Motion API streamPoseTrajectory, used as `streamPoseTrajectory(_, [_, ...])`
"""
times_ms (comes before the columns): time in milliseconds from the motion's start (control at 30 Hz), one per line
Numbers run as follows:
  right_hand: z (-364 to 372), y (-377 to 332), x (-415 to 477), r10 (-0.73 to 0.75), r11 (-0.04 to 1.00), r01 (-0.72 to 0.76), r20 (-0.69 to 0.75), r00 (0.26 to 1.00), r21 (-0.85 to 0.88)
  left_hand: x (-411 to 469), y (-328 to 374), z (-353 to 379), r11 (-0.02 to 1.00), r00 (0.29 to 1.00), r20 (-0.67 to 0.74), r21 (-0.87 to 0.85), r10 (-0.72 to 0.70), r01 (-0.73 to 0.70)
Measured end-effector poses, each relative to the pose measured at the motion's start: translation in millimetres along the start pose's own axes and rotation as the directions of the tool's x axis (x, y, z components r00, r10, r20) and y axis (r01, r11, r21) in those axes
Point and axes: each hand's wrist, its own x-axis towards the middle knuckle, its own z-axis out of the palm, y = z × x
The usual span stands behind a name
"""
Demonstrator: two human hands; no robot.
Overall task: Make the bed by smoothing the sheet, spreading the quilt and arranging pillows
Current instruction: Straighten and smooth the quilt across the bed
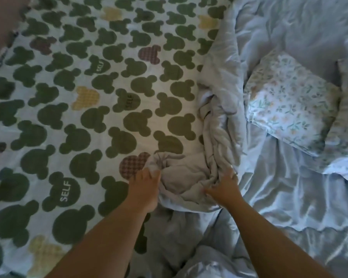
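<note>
- While the crumpled pale blue quilt [219, 109] lies heaped along the right half of the bed, a person leans over its near end with both bare arms out.
- The left hand [146, 185] reaches the quilt's rolled edge where it meets the white sheet printed with dark green mouse-head shapes [72, 109]. Blur hides whether that grip pinches cloth or only touches it.
- The right hand [223, 189] lies palm down just right of the bunch, thumb spread and fingertips sunk into a fold. Its grip looks closed on the fabric.
- The quilt's ridge runs from near to far, its long axis along the bed's middle. The bare sheet lies to its left, so the spread would likely go leftward across the pattern.
- Both hands flank the same near bunch. The left is nearer the open sheet and so better placed to lead the pull.
- A floral-print pillow [289, 103] sits among the quilt's folds at far right, well apart from the hands. It may need lifting off before the quilt spreads fully.
</note>
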Motion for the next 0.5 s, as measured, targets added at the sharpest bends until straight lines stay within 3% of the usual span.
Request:
streamPoseTrajectory(167, [22,13,23,0.009,0.999,-0.005,0.084,0.996,-0.046,25,-6,19,0.979,0.989,-0.129,0.198,0.068,-0.042])
streamPoseTrajectory(333, [45,35,32,0.054,0.995,-0.047,0.067,0.996,-0.092,58,4,36,0.917,0.979,-0.063,0.367,0.193,-0.158])
streamPoseTrajectory(500, [61,48,41,0.061,0.989,-0.063,-0.021,0.998,-0.133,79,21,61,0.923,0.953,-0.041,0.265,0.301,-0.280])
